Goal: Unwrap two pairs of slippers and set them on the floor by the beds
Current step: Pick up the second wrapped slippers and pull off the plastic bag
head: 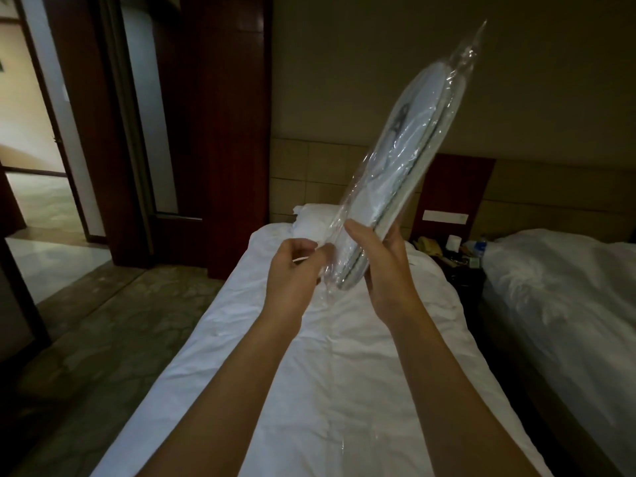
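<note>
A pair of white slippers (406,156) sealed in clear plastic wrap is held up over the near bed (309,356), tilted with its top end to the upper right. My right hand (382,266) grips the lower end of the pack from the right side. My left hand (296,266) pinches the loose plastic at the pack's lower left edge. The wrap still encloses the slippers. No second pair is visible.
A second bed (557,287) stands at the right, with a dark nightstand (457,259) holding small items between the beds. Patterned floor (103,339) runs along the left of the near bed. Dark wooden door frames (220,132) and an open doorway lie at the left.
</note>
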Available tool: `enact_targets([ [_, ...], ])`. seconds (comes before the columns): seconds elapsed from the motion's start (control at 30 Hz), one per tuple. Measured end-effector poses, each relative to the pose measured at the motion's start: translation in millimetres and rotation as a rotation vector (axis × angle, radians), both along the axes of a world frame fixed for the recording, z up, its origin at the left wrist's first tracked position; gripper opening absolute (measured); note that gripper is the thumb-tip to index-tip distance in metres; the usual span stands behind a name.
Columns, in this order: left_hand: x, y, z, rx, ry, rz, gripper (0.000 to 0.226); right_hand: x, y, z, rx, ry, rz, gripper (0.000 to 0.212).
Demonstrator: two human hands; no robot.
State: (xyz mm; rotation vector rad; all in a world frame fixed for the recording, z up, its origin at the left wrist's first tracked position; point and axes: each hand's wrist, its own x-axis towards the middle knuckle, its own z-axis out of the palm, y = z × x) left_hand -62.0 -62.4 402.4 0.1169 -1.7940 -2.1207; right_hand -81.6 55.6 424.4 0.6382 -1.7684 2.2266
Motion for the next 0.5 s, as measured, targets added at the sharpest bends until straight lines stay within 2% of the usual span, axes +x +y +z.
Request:
enact_targets([
  [0.13, 0, 2, 2, -0.114, -0.036, 0.097, 0.039, -3, 1, 1, -0.029, -0.018, 0.003, 0.033],
  [0.23, 3, 5, 3, -0.191, 0.003, 0.159, 0.038, -5, 1, 2, -0.048, -0.052, -0.008, 0.027],
  [0.3, 5, 5, 4, -0.181, -0.019, 0.093, 0.038, -5, 1, 1, -0.046, -0.066, -0.028, 0.022],
  [0.43, 8, 8, 8, -0.114, -0.191, -0.075, 0.038, -5, -1, -3, -0.029, -0.119, -0.083, 0.023],
  [0.5, 9, 11, 5, -0.096, -0.220, -0.091, 0.034, -3, -4, -4, -0.018, -0.098, -0.092, 0.014],
])
